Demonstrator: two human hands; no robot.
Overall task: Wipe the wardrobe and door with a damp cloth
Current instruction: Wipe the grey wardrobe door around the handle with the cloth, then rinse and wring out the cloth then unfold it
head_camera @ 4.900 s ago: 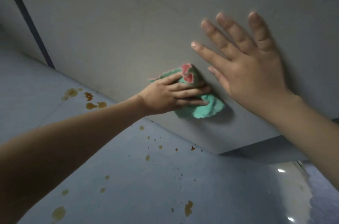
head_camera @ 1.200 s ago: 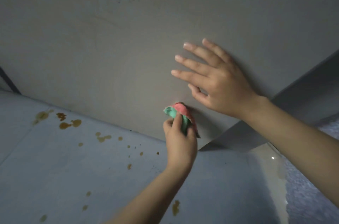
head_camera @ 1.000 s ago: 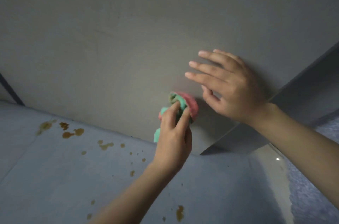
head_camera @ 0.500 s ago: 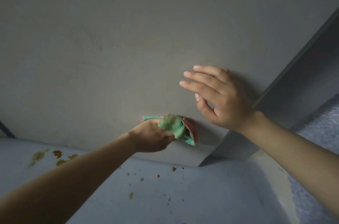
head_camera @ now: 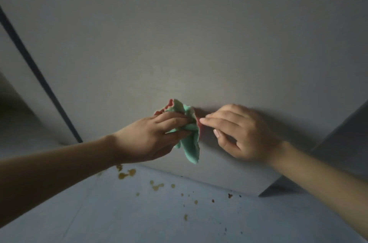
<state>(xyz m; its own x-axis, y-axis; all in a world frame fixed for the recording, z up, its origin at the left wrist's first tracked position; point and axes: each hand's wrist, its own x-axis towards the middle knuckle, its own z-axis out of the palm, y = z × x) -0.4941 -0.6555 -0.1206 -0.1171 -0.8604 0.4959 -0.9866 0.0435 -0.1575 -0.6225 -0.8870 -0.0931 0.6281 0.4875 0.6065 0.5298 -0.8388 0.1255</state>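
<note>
The left hand's fingers [head_camera: 175, 123] are curled round the bunched middle of a green and pink cloth [head_camera: 189, 137], thumb hidden underneath, so the left hand [head_camera: 151, 137] grips it firmly just left of the frame's centre. The cloth's long axis runs roughly up and down the picture: a crumpled pink-edged top points to the upper left above the knuckles, and a loose green tail hangs down toward the lower right, below the fist. From the right, the fingertips [head_camera: 203, 121] of the right hand [head_camera: 245, 135] meet the cloth's pink right edge; the fingers are bent and held close together, the thumb tucked below with a gap between it and the fingers. Whether they actually pinch the fabric or only touch it cannot be told. Both forearms reach in from the lower corners of the frame, left one from the lower left, right one from the lower right.

The cloth is held close against, or just off, a plain grey wardrobe panel [head_camera: 199, 43] that fills the upper and central part of the frame; contact cannot be made out. A dark vertical strip [head_camera: 39, 77] slants along the panel's left side. Below, a pale blue floor [head_camera: 139, 219] across the bottom carries scattered brown stains [head_camera: 126, 174] near the panel's lower edge, just under the left wrist
</note>
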